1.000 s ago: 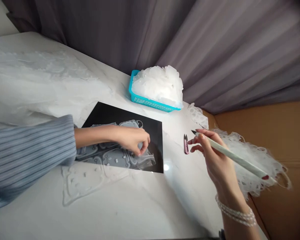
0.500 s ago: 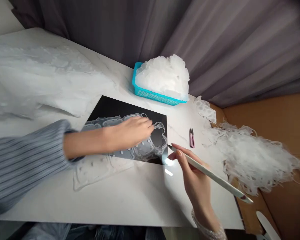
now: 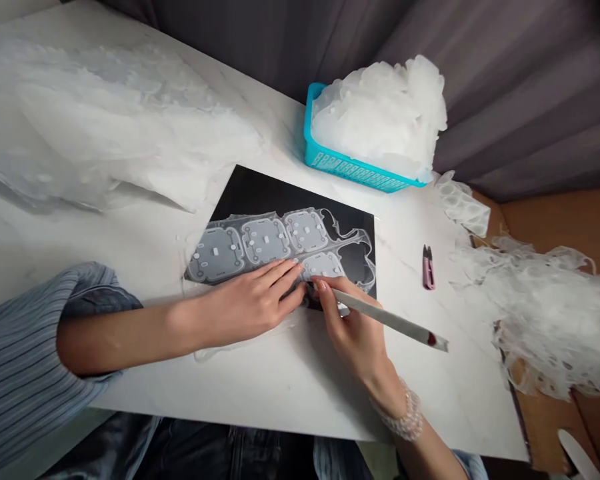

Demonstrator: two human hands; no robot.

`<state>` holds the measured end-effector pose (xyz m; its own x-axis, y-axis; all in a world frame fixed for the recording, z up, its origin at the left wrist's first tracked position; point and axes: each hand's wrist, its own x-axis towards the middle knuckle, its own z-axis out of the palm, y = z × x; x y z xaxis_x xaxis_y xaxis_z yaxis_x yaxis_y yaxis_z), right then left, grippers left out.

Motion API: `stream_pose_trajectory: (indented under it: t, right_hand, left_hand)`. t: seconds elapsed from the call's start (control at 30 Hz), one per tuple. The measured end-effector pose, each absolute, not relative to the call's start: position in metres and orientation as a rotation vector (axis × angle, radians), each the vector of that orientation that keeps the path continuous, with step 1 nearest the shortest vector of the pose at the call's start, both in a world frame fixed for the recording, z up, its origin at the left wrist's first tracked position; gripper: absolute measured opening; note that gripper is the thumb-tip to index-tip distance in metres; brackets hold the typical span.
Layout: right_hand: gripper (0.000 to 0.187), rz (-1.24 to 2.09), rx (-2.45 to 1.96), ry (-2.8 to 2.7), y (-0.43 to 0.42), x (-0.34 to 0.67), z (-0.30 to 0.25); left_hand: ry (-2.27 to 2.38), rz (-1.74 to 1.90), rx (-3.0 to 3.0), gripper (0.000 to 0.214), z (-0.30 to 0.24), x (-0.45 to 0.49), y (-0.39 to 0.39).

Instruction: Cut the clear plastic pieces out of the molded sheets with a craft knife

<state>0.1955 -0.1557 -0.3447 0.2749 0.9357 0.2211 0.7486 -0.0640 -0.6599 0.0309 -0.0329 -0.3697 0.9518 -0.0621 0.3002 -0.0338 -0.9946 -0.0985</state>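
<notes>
A translucent moulded sheet of rounded pads [image 3: 266, 239], held in a thin clear web, lies on a black board [image 3: 260, 187]. My left hand [image 3: 253, 297] rests flat on the sheet's near side, fingers stretched out and holding nothing. Close by its fingertips, my right hand [image 3: 357, 327] grips a long, slim white pen-like tool [image 3: 390, 319] like a pencil. The tool's dark tip meets the sheet beside a near-side pad and is partly hidden by fingers. At the sheet's right end, the web loops around open gaps.
A blue basket [image 3: 360, 172] heaped with translucent pieces [image 3: 380, 117] stands at the back. Pink-handled thread snips [image 3: 429, 268] lie to the right. Stringy clear scraps [image 3: 570, 313] pile over the right edge by cardboard [image 3: 545, 417]. Layered translucent sheets [image 3: 105, 127] cover the left.
My left hand has moved from the sheet's upper right to its near side and lies flatter. My right hand has brought the tool's tip leftward, close to the left fingertips. The view has shifted.
</notes>
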Motion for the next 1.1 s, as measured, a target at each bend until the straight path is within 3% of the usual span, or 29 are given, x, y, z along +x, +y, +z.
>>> stream_pose_trajectory:
  t: [0.83,1.1]
  right_hand:
    - [0.015,0.025,-1.886,-1.785,-0.163,0.18,-0.347]
    - [0.025,-0.129,-1.825,-2.029,-0.161,0.184,-0.358]
  left_hand:
    - [-0.005,-0.522,-3.084,0.028,-0.37,0.03,-0.04]
    - [0.026,-0.504,-3.14,0.027,-0.371,0.028,-0.039]
